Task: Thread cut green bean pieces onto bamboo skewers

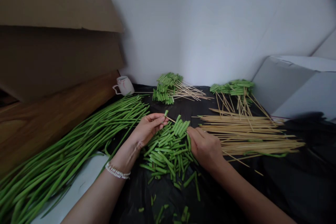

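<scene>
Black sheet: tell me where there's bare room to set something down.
The widest bare-looking patch of the black sheet, though dim, lies at right, between the rows of sticks and the right forearm. A narrow one lies between the left forearm and the loose bean bits. It is crowded centrally with cut beans and at left with long beans.

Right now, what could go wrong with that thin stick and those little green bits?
The bamboo skewer might prick the left hand, which pinches a green stalk piece at its end. The right hand, close beside the heap of cut green stalks, could knock some pieces away.
</scene>
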